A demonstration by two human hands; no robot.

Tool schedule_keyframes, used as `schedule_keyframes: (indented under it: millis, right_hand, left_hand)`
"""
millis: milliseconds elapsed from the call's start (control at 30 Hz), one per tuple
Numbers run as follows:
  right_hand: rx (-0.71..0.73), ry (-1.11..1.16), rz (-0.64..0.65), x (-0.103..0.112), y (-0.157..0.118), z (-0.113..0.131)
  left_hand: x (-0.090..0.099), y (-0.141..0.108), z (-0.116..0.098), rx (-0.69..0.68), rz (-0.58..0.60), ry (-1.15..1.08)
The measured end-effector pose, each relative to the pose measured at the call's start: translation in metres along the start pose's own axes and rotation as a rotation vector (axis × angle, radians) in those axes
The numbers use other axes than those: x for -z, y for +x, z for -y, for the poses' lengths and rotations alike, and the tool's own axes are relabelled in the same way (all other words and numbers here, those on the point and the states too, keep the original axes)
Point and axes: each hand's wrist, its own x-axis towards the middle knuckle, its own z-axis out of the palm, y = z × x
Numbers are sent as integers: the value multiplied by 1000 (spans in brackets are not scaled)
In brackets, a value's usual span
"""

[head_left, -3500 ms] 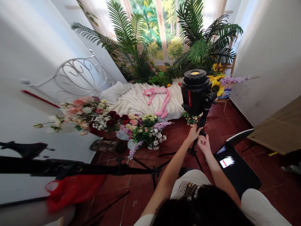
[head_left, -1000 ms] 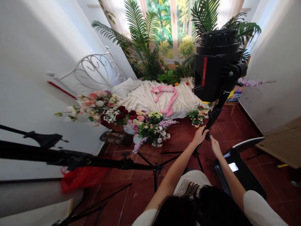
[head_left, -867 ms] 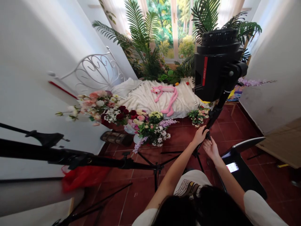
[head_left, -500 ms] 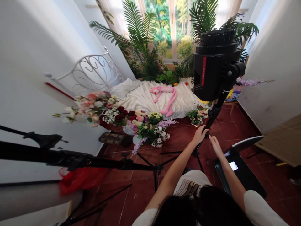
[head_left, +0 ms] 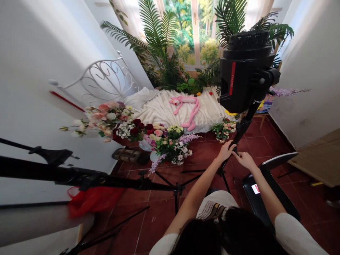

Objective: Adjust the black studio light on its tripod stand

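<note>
A black studio light (head_left: 244,71) with a red stripe sits on top of a black light stand (head_left: 241,130) in front of me. My left hand (head_left: 225,150) is wrapped round the stand's pole below the lamp. Just to the right and slightly lower, my right hand (head_left: 244,159) has its thumb and fingers closed at the pole, by a small dark part that looks like a knob of the stand. That part is mostly hidden by the fingers. The stand's legs spread out on the floor below.
Another black stand (head_left: 106,180) crosses the left side. Flowers (head_left: 170,145) stand before a draped bed (head_left: 156,109) bearing a pink plush toy (head_left: 186,101). A black chair (head_left: 281,198) with a phone (head_left: 255,189) is at right; a red bag (head_left: 92,202) lies left.
My right hand has turned and its fingers have closed in at the stand's pole. My left hand keeps its hold. The lamp sits slightly farther right and up in the picture.
</note>
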Motion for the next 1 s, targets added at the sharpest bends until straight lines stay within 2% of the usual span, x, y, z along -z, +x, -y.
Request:
schedule_keyframes:
  millis: [200, 300, 600, 767, 833, 900, 933, 1000]
  right_hand:
    - [-212, 713, 151, -26, 0, -8]
    - [-255, 962, 193, -36, -2, -9]
    - [-299, 1077, 193, -38, -3, -6]
    - [-341, 1142, 171, -41, -6, -1]
    - [-362, 1184, 88, -48, -10, 3]
    - [-391, 1208, 16, -59, -16, 8]
    - [-401, 1211, 7, -66, -20, 11]
    - [-402, 1209, 49, -79, -29, 17]
  left_hand:
    - [0, 1, 1, 16, 22, -24]
    - [0, 1, 1, 39, 17, -35]
    - [-5, -5, 5, 53, -28, -75]
    - [-10, -9, 0, 98, -55, -152]
    - [-10, -19, 1, 97, -71, -209]
    - [-6, -42, 11, 123, -84, -266]
    - [-2, -59, 19, 167, -83, -293]
    - [14, -103, 42, 342, -87, -301]
